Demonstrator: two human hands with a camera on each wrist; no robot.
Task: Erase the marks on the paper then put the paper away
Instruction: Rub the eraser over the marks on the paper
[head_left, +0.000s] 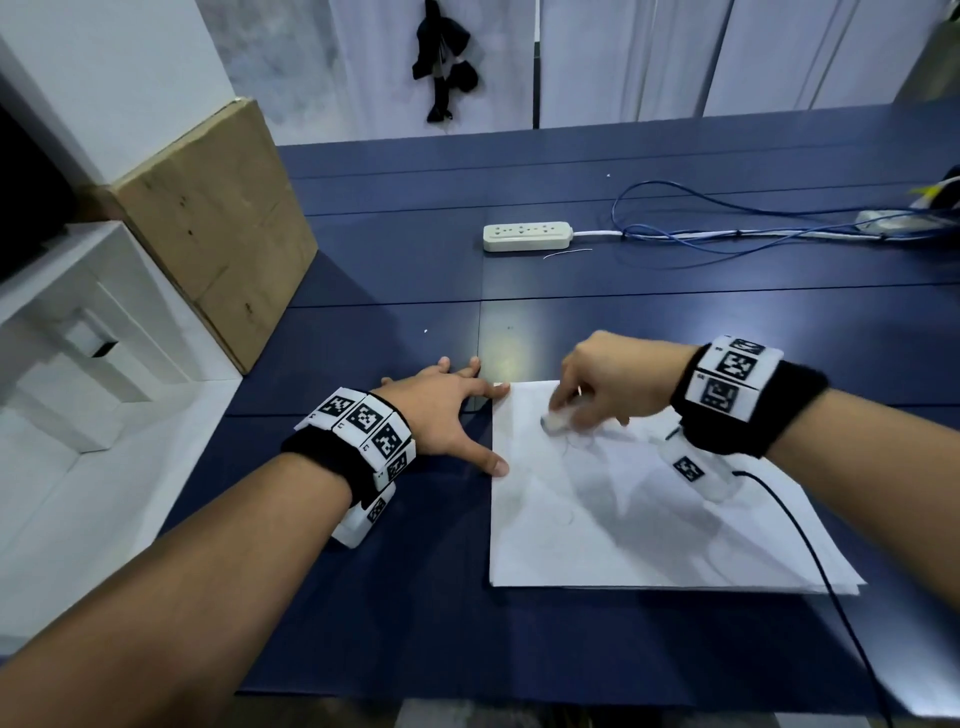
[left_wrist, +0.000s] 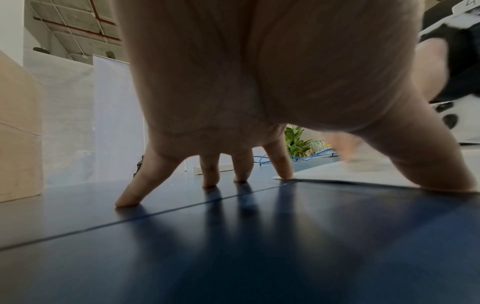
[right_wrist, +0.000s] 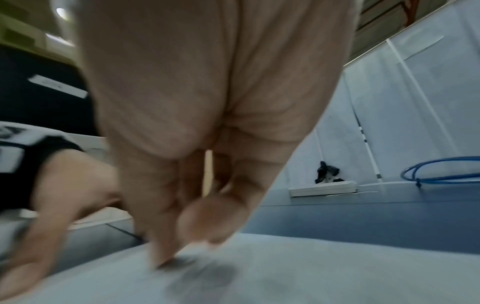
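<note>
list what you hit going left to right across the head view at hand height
White shelf unit → cardboard box → left hand, fingers spread, touching the paper's left edge → eraser on the paper → right hand pinching it.

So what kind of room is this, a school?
Probably an office or workshop, not clearly a school. A big dark blue table carries a white power strip and loose blue cables, with white partition panels behind and a cardboard box at the side.

Dark blue table (head_left: 623, 291), white curtains (head_left: 623, 62)
</note>
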